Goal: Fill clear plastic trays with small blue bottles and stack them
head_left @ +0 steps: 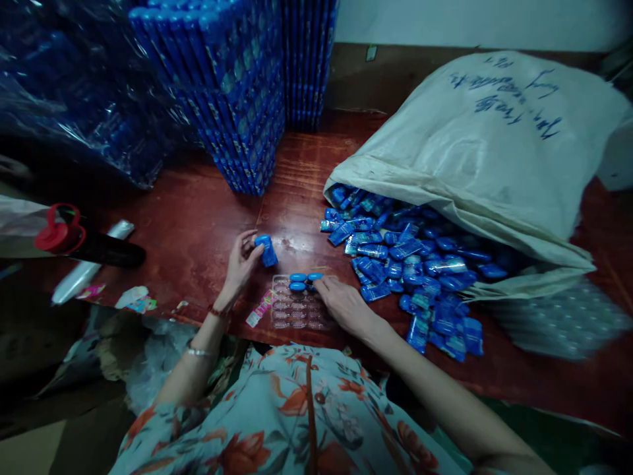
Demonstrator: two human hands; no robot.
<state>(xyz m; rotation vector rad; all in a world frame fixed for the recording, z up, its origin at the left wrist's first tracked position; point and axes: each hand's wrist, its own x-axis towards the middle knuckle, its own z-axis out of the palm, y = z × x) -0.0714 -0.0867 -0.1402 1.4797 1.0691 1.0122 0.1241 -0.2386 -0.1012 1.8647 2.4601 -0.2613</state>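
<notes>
Head view: in L hand (241,262), blue labelled container (268,252), fingers clamped on one side, beyond compartmented clear tray (298,315) on desk (198,227). At tray's far rows, R hand (346,303) w/ fingers touching blue pieces (297,278); pinched or merely resting, can't tell. To R, loose pile of wrapped containers (420,260) at mouth of white sack (469,145). Poss. risk: tray shift or pieces unseated from uneven R-hand push; pile slide toward desk edge from nudging sack.
</notes>
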